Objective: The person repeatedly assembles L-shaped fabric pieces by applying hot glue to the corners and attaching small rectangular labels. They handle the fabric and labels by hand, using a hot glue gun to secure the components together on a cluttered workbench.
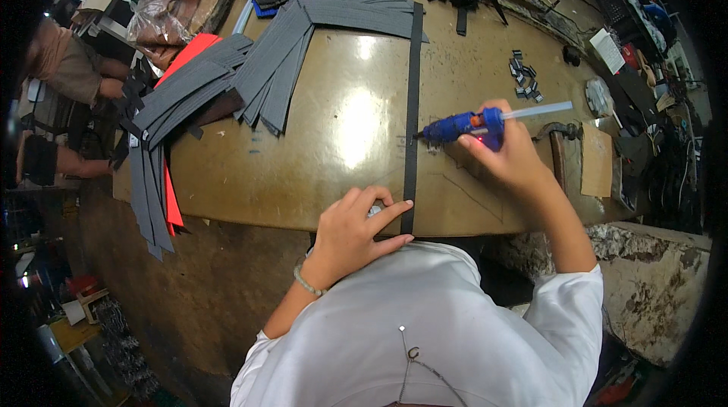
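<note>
- Workshop clutter rings a broad, shiny tabletop (303, 172), bare straight ahead of the left hand and heaped up beyond it.
- Right hand (512, 153) on the glue gun (455, 128): fingers wrapped round the blue body, thumb along its near side, a clear glue stick (538, 110) poking out rightward past the knuckles.
- Nozzle out to the left of that hand, right at the black strip (413, 88)! Touching or just above? Can't call it from this angle.
- Left hand (356, 229) at the strip's near end: forefinger and thumb spread apart, both tips on the strip near the table edge, other fingers curled. Something pale shows among them, too hidden to name.
- So the strip runs straight ahead from the left fingertips, between the two hands, its far end over a fan of grey strips (280, 73).
- Progress check: strip laid out, gun in place, so this looks like a gluing step under way. Any bead already down? Too fine to tell.
- Nothing visibly stuck onto the strip, so joining looks undone.
- Beyond the right hand, small metallic pieces (523, 77) lie loose in a cluster, apart from the strip.
- Ahead and left of the left hand, those grey strips lie piled and loose; whether they're finished, I can't tell.
</note>
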